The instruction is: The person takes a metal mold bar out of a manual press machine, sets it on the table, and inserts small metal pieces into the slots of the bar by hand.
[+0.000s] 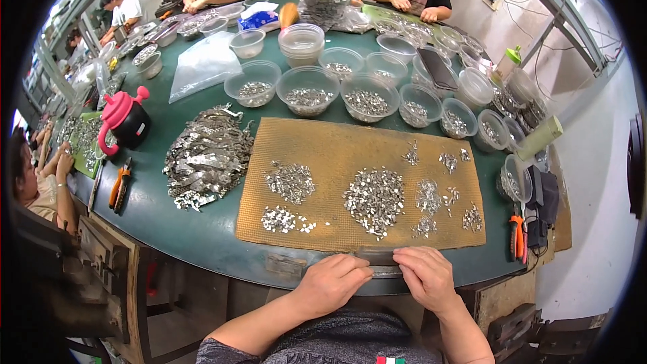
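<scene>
At the table's front edge, my left hand (333, 283) and my right hand (429, 276) are both closed, fingertips pressed on the two ends of a dark narrow metal bar (376, 257). Whatever small part may be under the fingertips is hidden. Just beyond lies a tan ribbed mat (323, 162). On its middle sits a large pile of small silver metal pieces (375, 201). Smaller heaps flank it, among them a pile of thin pieces (290, 182) at the left and a loose heap (428, 197) to the right. Left of my left hand is a worn metal block (286, 265).
Left of the mat are a mound of metal strips (207, 152), orange-handled pliers (120, 185) and a pink-lidded jug (125, 119). Several plastic bowls of parts (308, 90) line the far side. A phone (437, 67) rests on bowls. More pliers (517, 237) lie right. Other people work around the table.
</scene>
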The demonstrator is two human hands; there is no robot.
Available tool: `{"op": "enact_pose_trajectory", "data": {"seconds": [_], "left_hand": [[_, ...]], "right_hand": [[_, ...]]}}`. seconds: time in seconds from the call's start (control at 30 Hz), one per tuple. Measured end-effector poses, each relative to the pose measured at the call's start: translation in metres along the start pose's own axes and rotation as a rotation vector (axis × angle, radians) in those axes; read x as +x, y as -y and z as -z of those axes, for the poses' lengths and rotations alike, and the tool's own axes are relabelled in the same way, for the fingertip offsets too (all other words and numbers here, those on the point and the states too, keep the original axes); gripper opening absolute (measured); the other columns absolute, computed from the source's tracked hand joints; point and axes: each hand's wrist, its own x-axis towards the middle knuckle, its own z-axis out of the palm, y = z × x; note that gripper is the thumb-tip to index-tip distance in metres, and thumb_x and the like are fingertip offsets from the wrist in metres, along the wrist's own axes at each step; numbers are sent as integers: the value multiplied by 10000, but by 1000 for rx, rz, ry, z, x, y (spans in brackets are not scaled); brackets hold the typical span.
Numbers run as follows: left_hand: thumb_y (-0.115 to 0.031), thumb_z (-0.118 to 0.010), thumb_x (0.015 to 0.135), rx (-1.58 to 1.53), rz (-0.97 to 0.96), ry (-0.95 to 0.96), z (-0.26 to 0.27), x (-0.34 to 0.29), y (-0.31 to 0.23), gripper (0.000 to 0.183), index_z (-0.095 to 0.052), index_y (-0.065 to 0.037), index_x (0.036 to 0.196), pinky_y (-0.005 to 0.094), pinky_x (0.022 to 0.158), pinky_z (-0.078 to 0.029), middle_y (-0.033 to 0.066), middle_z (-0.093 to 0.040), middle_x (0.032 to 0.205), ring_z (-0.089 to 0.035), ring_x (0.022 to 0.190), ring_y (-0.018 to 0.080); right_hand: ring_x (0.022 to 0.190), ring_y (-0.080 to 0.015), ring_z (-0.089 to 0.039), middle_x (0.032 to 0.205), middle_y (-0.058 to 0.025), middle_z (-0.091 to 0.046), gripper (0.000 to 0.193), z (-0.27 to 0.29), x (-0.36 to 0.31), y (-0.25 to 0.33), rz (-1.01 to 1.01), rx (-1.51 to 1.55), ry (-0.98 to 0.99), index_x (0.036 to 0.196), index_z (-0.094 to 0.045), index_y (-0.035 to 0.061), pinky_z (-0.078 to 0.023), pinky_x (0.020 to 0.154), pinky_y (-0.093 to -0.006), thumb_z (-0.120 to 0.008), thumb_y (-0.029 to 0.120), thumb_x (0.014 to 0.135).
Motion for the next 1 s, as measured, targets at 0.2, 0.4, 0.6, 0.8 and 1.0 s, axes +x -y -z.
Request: {"op": "enact_pose_trajectory", "data": {"seconds": [0.2,0.4,0.6,0.8,1.0], "left_hand": [[-85,-810,844,-42,20,-32,1,-7,5,238,-727,-51,1065,379,807,-577,86,-706,1057,-707,932,273],[-69,-803,848,-96,13,-58,2,-11,7,244,-724,-41,1077,389,835,-579,100,-693,1070,-693,957,294],[-52,-806,824,22,5,-117,26,-12,16,245,-726,-45,1055,389,862,-574,104,-693,1064,-684,1003,304],[-31,-801,787,278,118,-169,52,10,40,255,-721,-46,1028,406,802,-544,97,-670,1013,-640,942,312],[-57,-750,809,383,102,-35,55,26,54,226,-704,-38,1029,409,861,-522,100,-621,1026,-595,989,304]], "right_hand": [[1172,-247,-648,1164,-52,-720,204,-30,62,0,191,-156,70,1083,-738,76,-408,1115,-503,-756,85,880],[1236,-242,-604,1098,-22,-710,172,-72,103,-6,206,-199,210,1054,-745,97,-291,1185,-588,-762,166,897],[1201,-240,-613,1007,-32,-667,94,-88,113,-13,249,-255,224,955,-716,108,-270,1188,-617,-761,166,897],[1199,-243,-626,1003,-37,-661,102,-75,106,-15,211,-205,194,956,-686,106,-275,1192,-614,-761,142,897],[1151,-247,-668,1029,-57,-681,107,-27,71,-17,105,-136,158,966,-676,102,-328,1180,-596,-764,112,905]]}}
